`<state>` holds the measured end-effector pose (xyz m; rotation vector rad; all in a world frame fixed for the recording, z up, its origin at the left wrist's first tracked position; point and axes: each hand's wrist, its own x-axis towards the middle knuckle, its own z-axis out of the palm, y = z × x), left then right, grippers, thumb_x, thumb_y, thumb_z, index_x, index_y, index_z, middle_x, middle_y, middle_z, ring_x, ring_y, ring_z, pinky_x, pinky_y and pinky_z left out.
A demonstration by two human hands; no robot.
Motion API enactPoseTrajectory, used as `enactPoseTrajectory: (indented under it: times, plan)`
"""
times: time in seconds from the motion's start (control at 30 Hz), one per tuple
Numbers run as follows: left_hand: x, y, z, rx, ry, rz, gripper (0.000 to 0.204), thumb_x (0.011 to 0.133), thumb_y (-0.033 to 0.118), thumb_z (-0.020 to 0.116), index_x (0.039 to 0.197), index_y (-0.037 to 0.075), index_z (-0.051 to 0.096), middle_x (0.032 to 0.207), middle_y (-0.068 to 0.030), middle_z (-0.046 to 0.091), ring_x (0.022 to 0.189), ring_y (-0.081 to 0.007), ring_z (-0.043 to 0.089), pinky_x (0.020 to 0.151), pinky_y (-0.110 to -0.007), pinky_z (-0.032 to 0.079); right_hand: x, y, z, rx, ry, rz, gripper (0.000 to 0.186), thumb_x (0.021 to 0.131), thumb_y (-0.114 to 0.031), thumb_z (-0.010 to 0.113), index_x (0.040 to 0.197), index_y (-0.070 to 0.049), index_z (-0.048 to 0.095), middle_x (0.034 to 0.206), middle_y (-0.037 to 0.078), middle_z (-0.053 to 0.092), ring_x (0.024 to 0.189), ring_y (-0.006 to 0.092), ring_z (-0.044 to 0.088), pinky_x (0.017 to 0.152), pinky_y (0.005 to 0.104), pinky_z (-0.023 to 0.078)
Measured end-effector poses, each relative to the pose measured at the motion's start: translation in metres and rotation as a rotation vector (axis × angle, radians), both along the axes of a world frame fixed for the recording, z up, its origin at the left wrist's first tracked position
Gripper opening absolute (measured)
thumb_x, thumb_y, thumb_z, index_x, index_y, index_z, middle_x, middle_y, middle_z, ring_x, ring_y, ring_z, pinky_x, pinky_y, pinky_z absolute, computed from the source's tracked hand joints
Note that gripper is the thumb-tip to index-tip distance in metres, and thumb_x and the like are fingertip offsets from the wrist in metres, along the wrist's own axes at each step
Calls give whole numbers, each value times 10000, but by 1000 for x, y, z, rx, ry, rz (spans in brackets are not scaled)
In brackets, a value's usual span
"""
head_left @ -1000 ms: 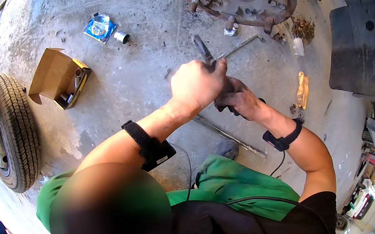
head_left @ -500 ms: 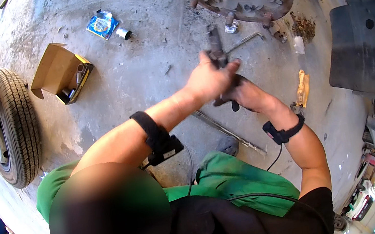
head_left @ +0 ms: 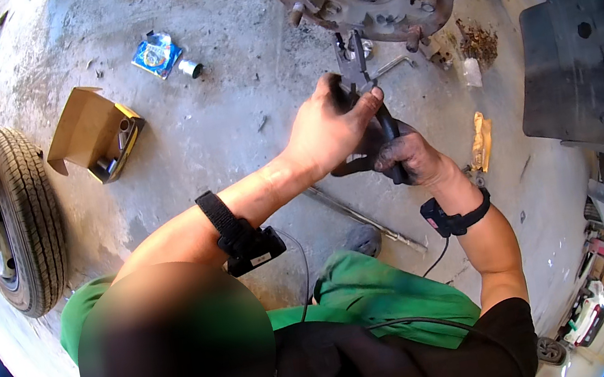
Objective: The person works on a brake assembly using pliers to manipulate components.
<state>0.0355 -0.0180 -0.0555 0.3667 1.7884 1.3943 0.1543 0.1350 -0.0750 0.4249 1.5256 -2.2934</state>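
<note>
Dark long-nosed pliers are held in front of me, their two slim jaws apart and pointing away from me toward the wheel hub. My left hand is closed around the pliers near the pivot, thumb on top. My right hand, darkened with grease, wraps the black handles; one handle stands out clearly while the other is partly hidden by the fingers. The jaws appear just short of the hub's near rim, and I cannot tell the gap. A bent metal rod lies on the floor close by.
An open cardboard box with metal cylinders lies left, beside a tyre draped with cloth. A blue packet and small metal cylinder lie ahead. A long metal bar is by my knee; a yellow wrapper lies right.
The pliers' jaws, blurred before, now show spread apart. My right hand has slid down and right on the handles. The view has shifted slightly, and a red-yellow item shows at the top.
</note>
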Motion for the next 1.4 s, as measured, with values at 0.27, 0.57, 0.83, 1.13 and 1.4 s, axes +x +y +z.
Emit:
enactPoseTrajectory:
  times: [0.27, 0.57, 0.83, 1.13, 1.4]
  plan:
    - [18, -8, -8, 311, 96, 65, 455, 876, 185, 634, 1259, -20, 499, 1069, -136, 639, 977, -192, 604, 868, -319, 487, 5, -19, 40, 870, 315, 189, 567, 733, 8, 555, 1285, 96, 455, 1112, 249, 610, 1050, 379, 613, 949, 428, 489]
    - [19, 5, -52, -250, -18, -150, 533, 892, 441, 632, 1113, -39, 568, 919, -213, 639, 843, -315, 649, 775, -401, 518, 1, -40, -17, -63, -372, -158, 168, 817, -75, 494, 887, -8, 632, 813, 69, 631, 708, 170, 602, 632, 300, 486]
    - [20, 4, -27, -160, 114, -72, 661, 822, 440, 733, 1103, -103, 480, 956, -272, 651, 939, -364, 656, 833, -415, 507, -2, -19, -11, 708, 187, 196, 208, 822, -92, 569, 979, 20, 644, 971, 189, 687, 931, 320, 664, 793, 429, 525]
    - [-5, 9, 2, 46, 359, -80, 444, 861, 347, 679, 1032, -42, 552, 883, -232, 618, 850, -349, 621, 786, -411, 489, -27, -27, 20, 1107, 434, 87, 236, 811, -83, 578, 1018, 30, 583, 937, 191, 652, 921, 411, 609, 779, 470, 496]
    - [-28, 27, -8, 352, 509, -512, 233, 956, 212, 483, 947, 40, 640, 830, -132, 598, 752, -234, 577, 685, -356, 474, -16, -25, 27, 1417, 389, -55, 463, 761, -58, 653, 1179, 55, 489, 1076, 283, 583, 1004, 464, 550, 874, 518, 444]
